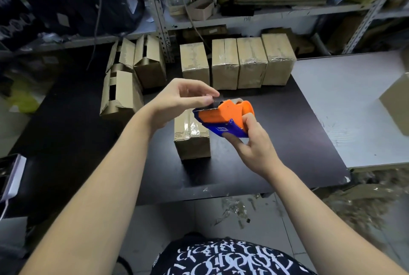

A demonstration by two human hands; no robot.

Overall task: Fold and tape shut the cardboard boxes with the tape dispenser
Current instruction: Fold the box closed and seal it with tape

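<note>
Orange-and-blue plastic tape dispenser (223, 117) is being gripped by the right hand (254, 148) above the middle of the black worktop (287, 142); the left hand (179, 100) is pinching its tape end (214, 102). Below, a taped brown cardboard box (192, 144) is standing closed, contents hidden.

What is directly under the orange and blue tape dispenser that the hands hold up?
A cardboard box stands on the black table below the tape dispenser, clear tape along its top. The dispenser and the left hand cover the far end of the box's top.
</note>
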